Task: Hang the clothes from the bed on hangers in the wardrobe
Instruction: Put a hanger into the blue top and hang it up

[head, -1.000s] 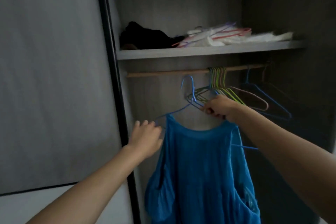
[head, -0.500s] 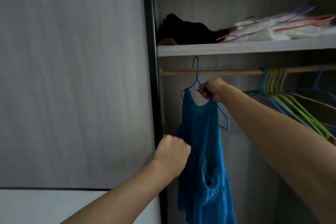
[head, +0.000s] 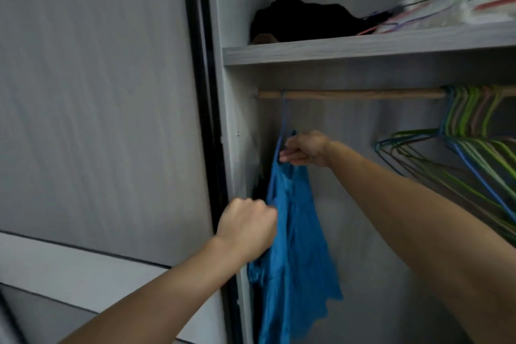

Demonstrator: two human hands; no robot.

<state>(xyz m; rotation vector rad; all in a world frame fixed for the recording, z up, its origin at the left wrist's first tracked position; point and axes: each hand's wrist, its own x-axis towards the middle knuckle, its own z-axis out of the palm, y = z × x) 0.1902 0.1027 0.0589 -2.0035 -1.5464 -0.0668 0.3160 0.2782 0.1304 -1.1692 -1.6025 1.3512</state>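
A blue top (head: 296,246) hangs on a blue wire hanger (head: 283,126) whose hook sits over the wooden rail (head: 349,94) at its far left end, close to the wardrobe's side wall. My right hand (head: 305,149) pinches the hanger at the garment's neckline. My left hand (head: 247,225) is a closed fist against the top's left edge, apparently gripping the fabric. The garment hangs edge-on and its lower part runs out of the frame.
Several empty green, blue and pink hangers (head: 472,131) bunch at the rail's right. The shelf (head: 363,49) above holds a dark cloth pile (head: 304,19) and white bagged items (head: 458,10). A grey sliding door (head: 97,106) with a black edge stands to the left.
The hanger with the blue top went from mid-air up onto the rail's left end. My left hand closed into a fist at the garment's edge. The view shifted left.
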